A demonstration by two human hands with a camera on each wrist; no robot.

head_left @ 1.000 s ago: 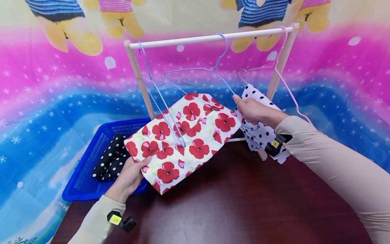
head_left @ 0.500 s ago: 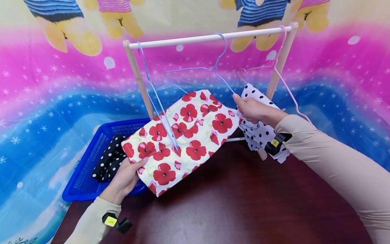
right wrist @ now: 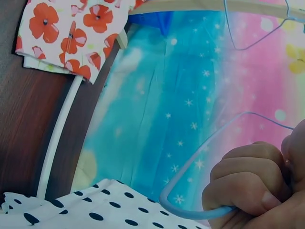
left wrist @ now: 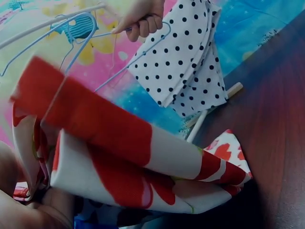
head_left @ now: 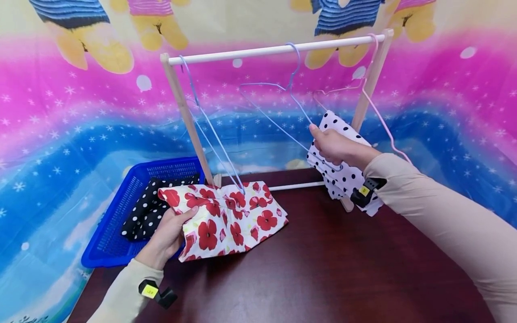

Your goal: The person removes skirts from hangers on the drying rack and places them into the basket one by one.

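Observation:
My left hand pinches the left end of a white cloth with red flowers, thumb on top. The cloth hangs out to the right over the table, folded in layers in the left wrist view. With my right hand I grip a blue wire hanger by its right end; its hook stays on the rack's rod, and its bar has no cloth on it. In the right wrist view the fingers curl round the hanger's bent corner. A second blue hanger on the left reaches down to the flowered cloth, overlapping it.
The wooden rack stands at the back of the dark table. A pink hanger hangs at its right, near a white cloth with black dots. A blue basket at left contains a black dotted cloth.
The flowered cloth has come off the middle blue hanger, its right part dropping down and left. My left hand still holds it; the right hand stays on the hanger.

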